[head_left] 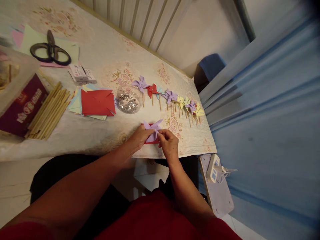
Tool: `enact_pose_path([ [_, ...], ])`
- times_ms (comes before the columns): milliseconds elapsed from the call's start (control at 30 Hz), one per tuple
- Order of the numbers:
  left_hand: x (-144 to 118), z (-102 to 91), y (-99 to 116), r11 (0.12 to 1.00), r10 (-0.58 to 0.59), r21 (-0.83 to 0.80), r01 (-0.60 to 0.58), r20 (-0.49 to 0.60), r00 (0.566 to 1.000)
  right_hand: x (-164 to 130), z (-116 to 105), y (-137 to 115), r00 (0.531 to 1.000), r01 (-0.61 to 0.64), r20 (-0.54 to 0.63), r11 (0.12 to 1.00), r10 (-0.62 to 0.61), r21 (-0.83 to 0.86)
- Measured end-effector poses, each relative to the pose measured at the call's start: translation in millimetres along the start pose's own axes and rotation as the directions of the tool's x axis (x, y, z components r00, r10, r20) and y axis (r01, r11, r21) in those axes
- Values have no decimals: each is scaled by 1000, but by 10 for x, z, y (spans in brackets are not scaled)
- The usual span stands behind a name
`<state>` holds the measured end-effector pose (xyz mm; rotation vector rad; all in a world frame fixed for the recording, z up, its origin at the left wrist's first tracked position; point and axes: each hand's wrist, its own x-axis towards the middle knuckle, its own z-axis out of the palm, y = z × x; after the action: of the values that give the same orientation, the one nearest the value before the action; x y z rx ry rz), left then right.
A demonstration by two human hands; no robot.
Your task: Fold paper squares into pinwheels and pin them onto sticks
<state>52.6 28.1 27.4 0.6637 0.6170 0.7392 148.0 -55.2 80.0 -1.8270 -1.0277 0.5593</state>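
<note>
A purple paper pinwheel [153,128] lies over a red paper sheet [150,141] near the table's front edge. My left hand [140,136] pinches its left side. My right hand [169,144] pinches its centre from the right. Both hands rest on the flowered tablecloth [100,50]. Behind them a row of finished pinwheels on sticks [172,98] runs toward the table's right end. A clear round container of silver pins [128,99] stands just beyond the hands.
A stack of cut coloured papers, red on top [96,102], lies left of the container. Wooden sticks [48,111] and a maroon box [21,106] lie at the left. Black scissors [50,51] and small white boxes [81,74] sit farther back. A power strip [216,168] sits below right.
</note>
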Motion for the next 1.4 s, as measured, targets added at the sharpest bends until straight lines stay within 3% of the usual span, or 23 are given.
enact_pose_path([
  [767, 11, -25, -28, 991, -3, 131, 8, -42, 999, 152, 79, 99, 995, 12, -93, 955, -42, -296],
  [967, -13, 4, 21, 984, -10, 177, 24, -78, 997, 180, 65, 114, 997, -2, -72, 954, -20, -301],
  [1400, 4, -9, 11, 988, 9, 153, -1, -53, 999, 181, 52, 118, 1000, -6, -25, 963, -1, -269],
])
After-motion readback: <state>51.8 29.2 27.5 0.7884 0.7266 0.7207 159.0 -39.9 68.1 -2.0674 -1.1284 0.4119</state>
